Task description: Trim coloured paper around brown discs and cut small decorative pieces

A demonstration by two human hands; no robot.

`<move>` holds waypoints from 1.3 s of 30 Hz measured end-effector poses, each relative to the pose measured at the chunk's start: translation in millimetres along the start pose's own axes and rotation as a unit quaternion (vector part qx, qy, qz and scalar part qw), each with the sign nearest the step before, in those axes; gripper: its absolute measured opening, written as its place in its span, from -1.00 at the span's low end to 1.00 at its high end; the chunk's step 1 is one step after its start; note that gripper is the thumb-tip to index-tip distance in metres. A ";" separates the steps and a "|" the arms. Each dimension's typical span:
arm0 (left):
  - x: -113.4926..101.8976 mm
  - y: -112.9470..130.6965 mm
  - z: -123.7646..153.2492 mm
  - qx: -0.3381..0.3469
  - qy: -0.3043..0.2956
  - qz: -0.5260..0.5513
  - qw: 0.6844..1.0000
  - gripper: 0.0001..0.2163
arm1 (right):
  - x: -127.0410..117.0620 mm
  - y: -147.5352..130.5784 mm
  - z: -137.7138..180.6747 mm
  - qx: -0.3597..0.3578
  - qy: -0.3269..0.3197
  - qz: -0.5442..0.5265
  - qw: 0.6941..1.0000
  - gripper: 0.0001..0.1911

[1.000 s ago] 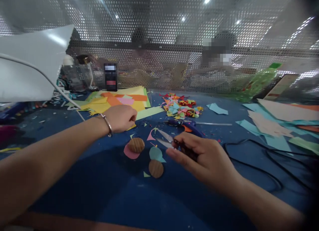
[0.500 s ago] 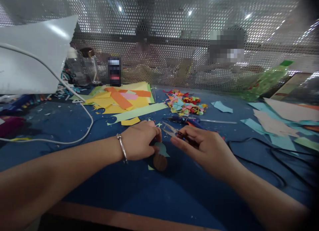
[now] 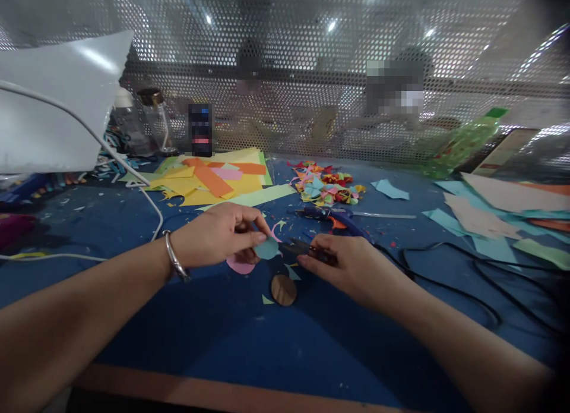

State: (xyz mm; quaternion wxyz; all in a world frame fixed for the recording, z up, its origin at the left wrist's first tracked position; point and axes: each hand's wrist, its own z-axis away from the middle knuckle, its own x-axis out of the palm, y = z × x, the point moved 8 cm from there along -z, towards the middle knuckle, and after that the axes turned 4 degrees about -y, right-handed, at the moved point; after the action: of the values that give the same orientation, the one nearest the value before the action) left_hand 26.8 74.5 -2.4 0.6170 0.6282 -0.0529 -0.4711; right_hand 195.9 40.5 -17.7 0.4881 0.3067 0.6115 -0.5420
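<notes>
Between thumb and fingers, my left hand [image 3: 225,233] pinches a round light-blue paper piece [image 3: 268,248]. A pink paper piece [image 3: 241,265] shows beneath that hand; whether the fingers touch it I cannot tell. My right hand [image 3: 345,258] is closed around small scissors [image 3: 297,246], whose blades point left at the blue paper's edge. The handles are mostly hidden by the fingers. Just below the two hands lies a brown wooden disc [image 3: 284,290] on the blue table [image 3: 249,347], with small paper offcuts [image 3: 293,272] around it.
A glue gun [image 3: 342,218] lies beyond my right hand, near a black cable [image 3: 445,282]. Behind are a heap of colourful scraps [image 3: 327,184] and yellow sheets [image 3: 178,184]. Blue and beige papers [image 3: 481,217] lie at right. A white cable [image 3: 120,157] hangs at left, and a perforated screen [image 3: 294,56] stands behind.
My left hand has moved left and lifted the light-blue paper off the table, away from the wooden disc. The pink piece has come into view. The scissors have shifted slightly down, blades closer together.
</notes>
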 end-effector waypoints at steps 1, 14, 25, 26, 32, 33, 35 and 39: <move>-1.7 0.0 -0.6 0.004 0.004 0.005 1.000 -0.85 | 1.4 0.1 0.3 0.005 -0.003 0.011 1.000 -0.65; -15.1 -3.5 -4.5 0.049 0.125 0.237 0.962 -0.91 | 10.4 -2.5 5.9 0.037 -0.002 0.135 0.990 -0.75; 7.1 -19.5 -7.0 -0.045 0.053 0.268 0.961 -0.94 | 2.5 -13.7 16.7 0.004 0.064 0.226 0.972 -0.74; 8.0 -20.3 -7.3 -0.045 0.051 0.275 0.959 -0.92 | -0.2 -16.1 18.2 -0.008 0.086 0.236 0.968 -0.74; 14.2 -21.1 -7.0 -0.068 0.033 0.296 0.952 -0.89 | -20.2 -39.7 36.2 -0.131 0.248 0.192 0.941 -0.75; 16.5 -20.2 -6.4 -0.072 0.027 0.296 0.952 -0.89 | -21.5 -45.1 39.4 -0.162 0.255 0.167 0.939 -0.78; 21.8 -18.0 -5.0 -0.079 0.012 0.292 0.953 -0.88 | -21.5 -54.9 43.8 -0.216 0.247 0.127 0.936 -0.85; 31.3 -13.4 -3.0 -0.078 -0.017 0.273 0.959 -0.87 | -16.3 -65.2 45.8 -0.268 0.212 0.110 0.933 -0.87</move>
State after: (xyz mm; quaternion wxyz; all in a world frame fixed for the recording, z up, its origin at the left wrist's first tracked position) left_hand 39.1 59.5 -30.6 0.7685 0.5316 -0.1957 -0.2975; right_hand 154.6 -15.7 24.1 0.4679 0.3371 0.7858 -0.2234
